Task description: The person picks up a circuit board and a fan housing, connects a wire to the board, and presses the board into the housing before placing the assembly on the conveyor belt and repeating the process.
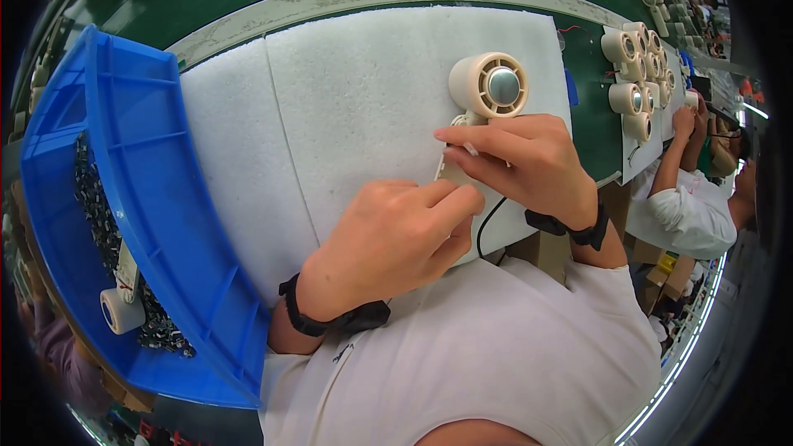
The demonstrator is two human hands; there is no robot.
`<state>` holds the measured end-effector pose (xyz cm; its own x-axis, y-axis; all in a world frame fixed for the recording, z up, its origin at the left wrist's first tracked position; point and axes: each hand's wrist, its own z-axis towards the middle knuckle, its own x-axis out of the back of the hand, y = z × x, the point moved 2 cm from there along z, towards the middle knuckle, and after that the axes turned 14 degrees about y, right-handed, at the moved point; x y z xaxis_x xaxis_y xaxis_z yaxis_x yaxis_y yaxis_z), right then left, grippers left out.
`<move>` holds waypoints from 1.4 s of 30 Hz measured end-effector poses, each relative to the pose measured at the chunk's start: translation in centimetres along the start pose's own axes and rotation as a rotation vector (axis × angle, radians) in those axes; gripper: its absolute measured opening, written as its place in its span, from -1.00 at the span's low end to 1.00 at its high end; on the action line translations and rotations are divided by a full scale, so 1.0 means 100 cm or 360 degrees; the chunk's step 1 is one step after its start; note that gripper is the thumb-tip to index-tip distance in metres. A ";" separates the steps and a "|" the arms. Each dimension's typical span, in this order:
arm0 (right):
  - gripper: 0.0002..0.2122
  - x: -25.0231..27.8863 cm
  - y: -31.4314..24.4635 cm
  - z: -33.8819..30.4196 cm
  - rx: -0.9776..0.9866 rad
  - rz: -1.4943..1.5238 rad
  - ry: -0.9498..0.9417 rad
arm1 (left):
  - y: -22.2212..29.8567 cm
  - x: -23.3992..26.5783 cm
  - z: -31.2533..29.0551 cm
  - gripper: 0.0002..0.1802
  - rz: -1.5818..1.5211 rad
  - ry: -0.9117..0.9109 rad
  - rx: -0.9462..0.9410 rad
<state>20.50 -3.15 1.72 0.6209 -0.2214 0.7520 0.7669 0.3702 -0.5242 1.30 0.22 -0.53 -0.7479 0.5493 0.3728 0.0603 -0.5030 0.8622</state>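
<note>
Where white foam padding (355,107) covers the counter, a cream round plastic fan (487,85) is gripped by its handle in both hands: left hand (388,239) below, right hand (524,161) nearer the head.

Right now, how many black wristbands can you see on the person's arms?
2. One black wristband sits on the left wrist, behind the left hand. The other wristband is on the right wrist, behind the right hand.

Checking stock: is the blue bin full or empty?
Neither: the blue bin is partly filled. Small dark parts cover its bottom, and a cream fan lies on them.
</note>
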 end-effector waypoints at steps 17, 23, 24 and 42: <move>-0.85 -0.014 -0.003 -0.004 -0.0292 0.0020 0.0165 | -0.014 0.013 0.004 -0.68 -0.0409 0.0804 0.0635; -0.88 -0.008 -0.003 0.000 -0.0466 0.0188 0.0135 | -0.021 0.006 0.000 -0.64 -0.0545 0.0622 0.0763; -0.89 -0.007 -0.002 0.000 -0.0507 0.0231 0.0129 | -0.021 0.006 0.001 -0.64 -0.0543 0.0620 0.0760; -0.90 -0.003 0.012 -0.011 -0.0591 0.0524 0.0120 | -0.022 0.011 0.003 -0.66 -0.0999 0.0466 0.0910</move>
<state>21.37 -3.65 0.39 0.8392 -0.2167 0.4988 0.5258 0.0884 -0.8460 0.53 2.08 -1.89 -0.8880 0.3796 -0.2595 -0.1548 0.2846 0.9461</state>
